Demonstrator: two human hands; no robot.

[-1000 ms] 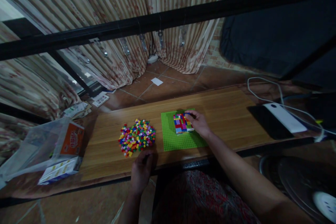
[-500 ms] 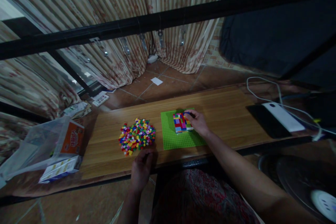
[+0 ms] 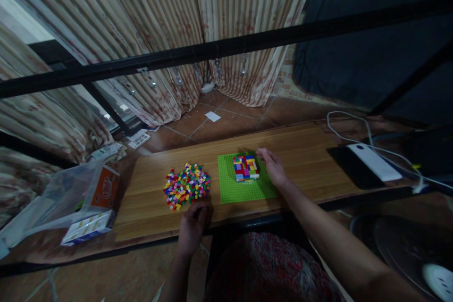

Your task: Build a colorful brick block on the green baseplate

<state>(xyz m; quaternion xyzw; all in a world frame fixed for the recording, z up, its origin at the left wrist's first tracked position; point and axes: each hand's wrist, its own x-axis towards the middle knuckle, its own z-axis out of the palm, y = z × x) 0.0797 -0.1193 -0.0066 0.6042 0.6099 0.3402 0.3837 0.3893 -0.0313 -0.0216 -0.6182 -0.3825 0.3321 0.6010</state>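
Head view: a square block of many-coloured bricks (image 3: 245,168) sits on a green studded baseplate (image 3: 228,194), toward its far edge, and the baseplate lies flat on a wood-grain surface (image 3: 300,148). The right hand (image 3: 275,170) is just to the right of the block, apart from it, and covers part of the baseplate's right edge. Its thumb and fingers point toward the far side and lie close together; whether its grip has a small piece between the fingertips cannot be made out.

To the left of the baseplate, well apart from the block, a loose pile of small bricks (image 3: 187,186) spreads out in red, yellow, green, pink, orange and white. The left hand (image 3: 193,226) is just beside the near side of this pile, at the surface's near edge. Its fingers curl in toward the thumb, and the view is too dim to show whether that grip contains anything.

At the right end, a white device (image 3: 377,162) lies partly on a flat black item (image 3: 352,167), near a looped white cable (image 3: 364,115). Past the left end stand a clear plastic bin (image 3: 65,193), an orange box (image 3: 106,189) and a white carton (image 3: 88,229).
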